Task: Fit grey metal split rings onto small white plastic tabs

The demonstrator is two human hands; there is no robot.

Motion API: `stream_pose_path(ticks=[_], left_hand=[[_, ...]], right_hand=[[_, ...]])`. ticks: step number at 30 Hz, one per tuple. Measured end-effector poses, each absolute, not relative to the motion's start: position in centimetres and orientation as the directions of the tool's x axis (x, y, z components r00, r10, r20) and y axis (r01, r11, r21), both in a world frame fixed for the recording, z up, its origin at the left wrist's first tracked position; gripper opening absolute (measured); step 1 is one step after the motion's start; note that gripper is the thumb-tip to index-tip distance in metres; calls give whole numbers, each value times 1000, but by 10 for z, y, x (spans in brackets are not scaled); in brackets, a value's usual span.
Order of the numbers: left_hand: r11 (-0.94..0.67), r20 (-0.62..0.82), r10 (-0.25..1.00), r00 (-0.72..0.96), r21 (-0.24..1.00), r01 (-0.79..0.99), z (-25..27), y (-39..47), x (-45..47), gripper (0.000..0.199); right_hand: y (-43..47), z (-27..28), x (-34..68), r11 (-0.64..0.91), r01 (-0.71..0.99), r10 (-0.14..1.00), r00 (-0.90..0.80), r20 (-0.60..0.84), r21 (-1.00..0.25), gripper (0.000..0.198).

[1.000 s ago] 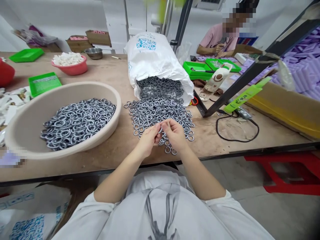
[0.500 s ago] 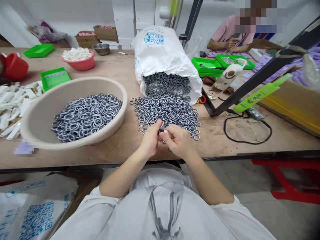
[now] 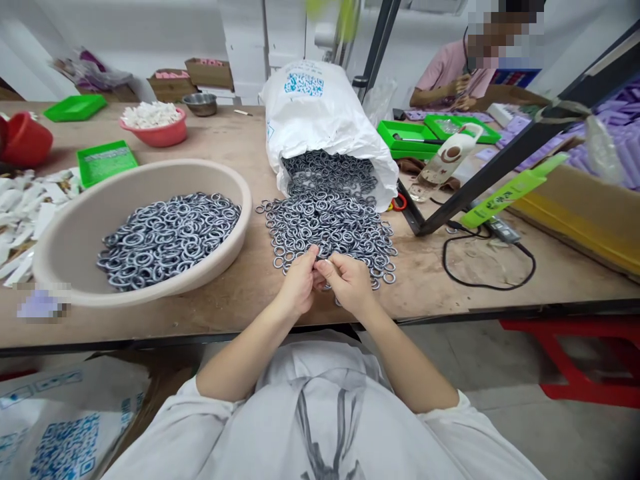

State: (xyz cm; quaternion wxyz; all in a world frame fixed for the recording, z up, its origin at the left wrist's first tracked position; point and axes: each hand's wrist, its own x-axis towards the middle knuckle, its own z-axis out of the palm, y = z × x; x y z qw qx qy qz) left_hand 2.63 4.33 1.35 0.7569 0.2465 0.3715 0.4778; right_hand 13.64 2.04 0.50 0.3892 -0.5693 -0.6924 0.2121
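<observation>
My left hand point(image 3: 301, 283) and my right hand point(image 3: 349, 283) meet at the front edge of a pile of grey rings point(image 3: 330, 227). Both are closed, thumbs and fingertips pressed together around something small. Only a dark sliver of it shows between the thumbs; the fingers hide the rest. The pile spills out of the mouth of a white sack point(image 3: 320, 120) lying on the table. To the left of my hands stands a wide beige basin point(image 3: 65, 267), partly filled with the same kind of rings.
A dark metal post point(image 3: 465, 183) slants up on the right, near a bottle point(image 3: 447, 157), a green device point(image 3: 510, 193) and a black cable point(image 3: 445, 257). White pieces point(image 3: 47, 193) and green trays point(image 3: 107, 167) lie left. Another person point(image 3: 445, 80) sits at the far right.
The view has shifted slightly. My hands stay together at the pile, with the right fingers now closed tighter; less of the dark piece and a pale bit between them shows.
</observation>
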Motion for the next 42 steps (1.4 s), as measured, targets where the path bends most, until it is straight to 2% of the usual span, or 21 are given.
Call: stream_pose_path(ticks=[3, 7, 9, 11, 16, 21, 24, 26, 30, 32, 35, 38, 42], left_hand=[[429, -315, 902, 295, 729, -534, 14, 43, 23, 52], [410, -222, 894, 389, 753, -515, 9, 37, 14, 52], [408, -224, 895, 385, 761, -505, 4, 36, 8, 50], [415, -250, 895, 369, 769, -486, -1, 37, 3, 44], [429, -263, 891, 371, 757, -493, -2, 44, -3, 38], [424, -296, 903, 313, 737, -527, 4, 50, -6, 22], [405, -277, 911, 305, 737, -541, 6, 52, -4, 15], [386, -255, 918, 302, 748, -540, 7, 53, -3, 15], [319, -227, 941, 250, 840, -439, 8, 55, 4, 19], [242, -178, 962, 209, 911, -334, 7, 57, 10, 19], [75, -35, 981, 192, 977, -202, 5, 57, 20, 21], [-7, 53, 970, 237, 982, -190, 3, 55, 27, 32], [47, 31, 966, 256, 955, -291, 6, 49, 28, 43]], right_hand=[[31, 3, 143, 236, 661, 952, -11, 306, -712, 48], [65, 3, 187, 53, 685, 885, 305, 352, -727, 51], [84, 4, 213, -28, 744, 863, 355, 359, -668, 45], [100, 5, 230, -51, 800, 888, 310, 340, -598, 30], [121, 2, 232, -7, 902, 956, 133, 262, -431, 22], [126, -2, 230, 27, 938, 968, 62, 244, -346, 20], [127, -4, 233, 26, 942, 971, 56, 231, -335, 19], [128, -4, 236, 24, 921, 963, 84, 256, -390, 18], [122, -1, 234, 63, 777, 928, 185, 322, -627, 21], [111, 3, 222, 125, 630, 931, 192, 310, -766, 25], [87, 6, 191, 217, 310, 948, 159, 276, -925, 29], [62, 7, 161, 207, 107, 963, 153, 222, -972, 31], [42, 6, 144, 210, 41, 968, 132, 214, -977, 31]])
